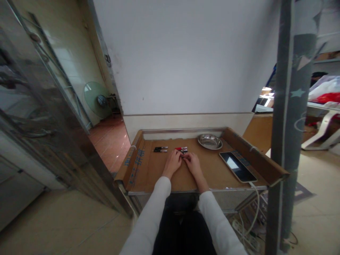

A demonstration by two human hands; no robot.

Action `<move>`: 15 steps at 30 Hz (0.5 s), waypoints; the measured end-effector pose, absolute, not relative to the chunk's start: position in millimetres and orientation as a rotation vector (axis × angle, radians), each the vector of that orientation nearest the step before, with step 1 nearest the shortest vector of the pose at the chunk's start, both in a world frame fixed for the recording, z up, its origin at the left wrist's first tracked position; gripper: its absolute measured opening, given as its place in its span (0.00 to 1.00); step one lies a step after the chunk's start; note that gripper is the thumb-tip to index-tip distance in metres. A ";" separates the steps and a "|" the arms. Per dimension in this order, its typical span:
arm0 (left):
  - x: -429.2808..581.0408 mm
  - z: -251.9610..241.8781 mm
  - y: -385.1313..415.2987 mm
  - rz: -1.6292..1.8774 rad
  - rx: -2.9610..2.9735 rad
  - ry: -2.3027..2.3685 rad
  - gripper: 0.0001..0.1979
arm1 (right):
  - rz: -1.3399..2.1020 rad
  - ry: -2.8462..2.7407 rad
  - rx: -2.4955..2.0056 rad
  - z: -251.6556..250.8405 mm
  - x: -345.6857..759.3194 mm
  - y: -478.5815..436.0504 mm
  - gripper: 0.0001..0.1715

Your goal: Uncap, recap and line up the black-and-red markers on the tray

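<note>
My left hand and my right hand meet over the middle of the cardboard-lined table. Between their closed fingertips is a small dark, slim marker, mostly covered by the fingers. Just beyond the hands lies a red marker, with a dark marker close beside it. To the left of the left hand, black markers with white labels lie side by side. A shiny round metal dish stands at the back right, apart from the hands.
On the table's right side lies a phone-like device with a white cable hanging over the front edge. Raised cardboard flaps border the sides. A white wall rises behind, and a grey post stands at the right.
</note>
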State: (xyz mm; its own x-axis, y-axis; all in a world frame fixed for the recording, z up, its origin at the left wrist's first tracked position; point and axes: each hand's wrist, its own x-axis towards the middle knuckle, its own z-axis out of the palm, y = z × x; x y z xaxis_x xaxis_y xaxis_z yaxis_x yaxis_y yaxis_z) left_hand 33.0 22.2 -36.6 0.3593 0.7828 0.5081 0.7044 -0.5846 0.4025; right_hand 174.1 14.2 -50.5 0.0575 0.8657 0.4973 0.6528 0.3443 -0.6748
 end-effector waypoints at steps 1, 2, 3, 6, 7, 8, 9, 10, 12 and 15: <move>33.1 -38.0 23.1 1.017 2.489 1.375 0.09 | 0.287 -1.677 -1.378 -50.2 174.5 13.6 0.08; 33.2 -39.6 24.6 1.015 2.475 1.378 0.08 | 0.293 -1.688 -1.372 -49.9 174.8 13.1 0.09; 33.3 -41.3 26.3 1.022 2.455 1.373 0.07 | 0.294 -1.691 -1.366 -49.7 175.0 12.7 0.09; 33.7 -45.6 31.7 1.060 2.365 1.318 0.07 | 0.275 -1.667 -1.370 -49.9 175.2 11.5 0.11; 33.8 -46.4 33.1 1.069 2.330 1.302 0.07 | 0.266 -1.658 -1.374 -50.1 175.3 11.2 0.11; 33.9 -46.8 34.2 1.077 2.297 1.293 0.07 | 0.254 -1.650 -1.377 -50.4 175.4 10.8 0.12; 34.0 -46.8 35.0 1.083 2.269 1.290 0.07 | 0.238 -1.643 -1.384 -50.7 175.5 10.6 0.13; 34.0 -46.6 35.4 1.089 2.251 1.289 0.07 | 0.220 -1.636 -1.393 -50.9 175.7 10.4 0.13; 34.1 -45.6 35.6 1.102 2.245 1.286 0.07 | 0.171 -1.623 -1.432 -50.7 176.3 10.5 0.15; 34.3 -44.2 35.2 1.127 2.242 1.310 0.07 | 0.072 -1.625 -1.534 -49.5 177.1 10.9 0.16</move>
State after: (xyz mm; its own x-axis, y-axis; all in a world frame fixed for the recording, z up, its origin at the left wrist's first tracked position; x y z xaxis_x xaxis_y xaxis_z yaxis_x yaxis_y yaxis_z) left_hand 34.3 35.2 -44.2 0.2728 0.8373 0.4738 0.5935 -0.5340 0.6021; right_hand 177.1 10.9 -49.5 0.1438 0.8320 0.5358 0.7811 0.2370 -0.5776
